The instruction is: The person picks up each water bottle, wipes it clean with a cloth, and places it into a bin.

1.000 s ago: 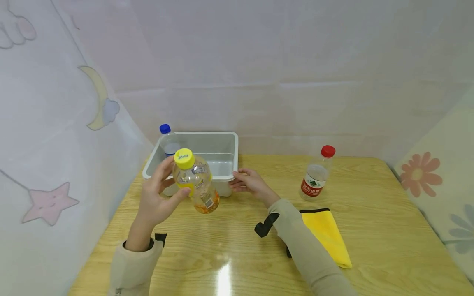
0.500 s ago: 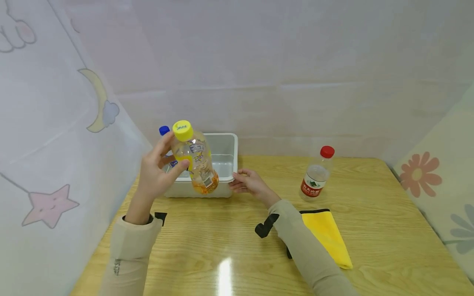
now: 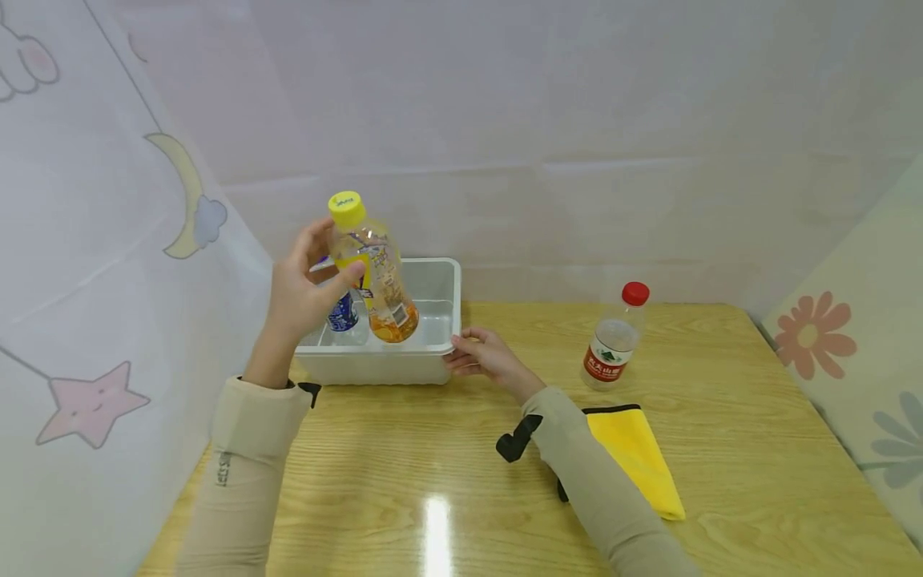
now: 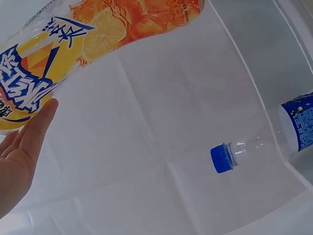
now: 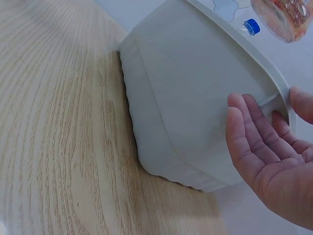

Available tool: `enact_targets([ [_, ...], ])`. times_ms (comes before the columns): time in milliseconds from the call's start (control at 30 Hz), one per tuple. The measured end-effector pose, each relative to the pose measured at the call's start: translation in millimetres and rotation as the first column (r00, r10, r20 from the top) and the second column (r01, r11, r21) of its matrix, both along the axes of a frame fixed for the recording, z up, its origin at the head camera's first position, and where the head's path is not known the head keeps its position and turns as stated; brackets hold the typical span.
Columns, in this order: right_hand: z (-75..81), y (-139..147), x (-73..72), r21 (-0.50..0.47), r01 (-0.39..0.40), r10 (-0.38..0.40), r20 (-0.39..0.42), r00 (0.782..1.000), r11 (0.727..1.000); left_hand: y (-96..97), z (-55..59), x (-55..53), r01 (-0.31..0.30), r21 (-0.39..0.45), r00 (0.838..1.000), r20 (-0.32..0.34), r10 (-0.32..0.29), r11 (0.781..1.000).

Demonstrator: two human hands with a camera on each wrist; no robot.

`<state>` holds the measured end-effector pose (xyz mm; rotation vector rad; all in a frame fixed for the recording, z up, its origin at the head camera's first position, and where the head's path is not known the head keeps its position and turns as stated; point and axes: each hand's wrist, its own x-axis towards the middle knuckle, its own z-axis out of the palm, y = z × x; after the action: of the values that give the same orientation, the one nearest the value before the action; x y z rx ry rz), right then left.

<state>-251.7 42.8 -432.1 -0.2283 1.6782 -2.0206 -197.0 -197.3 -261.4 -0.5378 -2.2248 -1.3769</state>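
My left hand grips a clear bottle with a yellow cap and orange label, held tilted above the white plastic bin. In the left wrist view the bottle hangs over the bin's bare floor, with my left hand at its side. A blue-capped bottle stands in the bin's left end; its neck and cap show in the left wrist view. My right hand holds the bin's right rim, fingers under the lip and thumb on top.
A red-capped water bottle stands on the wooden table to the right of the bin. A folded yellow cloth lies beside my right forearm. Pale fabric walls with moon, star and flower prints enclose the table on three sides.
My left hand has lifted the yellow-capped bottle up and away from me, from in front of the bin to above its inside. The right hand has stayed on the rim.
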Motion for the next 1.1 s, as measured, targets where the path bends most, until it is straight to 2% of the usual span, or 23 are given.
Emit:
enact_targets([
  [200,0.6,0.5,-0.3,0.011,0.002,-0.002,0.002,1.0,1.0,-1.0,3.7,-16.8,-0.049,0.006,0.995,0.093,0.048,0.999],
  [300,0.2,0.6,-0.5,0.013,0.003,-0.003,0.007,1.0,1.0,-0.6,3.9,-24.6,-0.044,0.006,0.993,0.106,0.043,0.999],
  [433,0.4,0.8,-0.7,0.019,0.003,-0.003,0.002,1.0,1.0,-1.0,3.5,-37.4,-0.039,-0.049,0.991,0.123,0.045,0.998],
  [633,0.3,0.9,-1.0,0.025,0.001,-0.001,0.001,1.0,1.0,-4.3,0.6,-56.9,-0.051,-0.165,0.974,0.21,0.086,0.985],
  [833,0.7,1.0,-0.6,0.027,-0.001,0.001,0.003,1.0,1.0,-9.1,-8.4,-71.4,-0.065,-0.188,0.958,0.265,0.114,0.98],
  [1100,2.0,0.7,-0.1,0.034,0.003,-0.003,0.003,1.0,0.999,-15.6,-32.0,-84.9,-0.119,-0.12,0.921,0.358,0.155,0.986],
])
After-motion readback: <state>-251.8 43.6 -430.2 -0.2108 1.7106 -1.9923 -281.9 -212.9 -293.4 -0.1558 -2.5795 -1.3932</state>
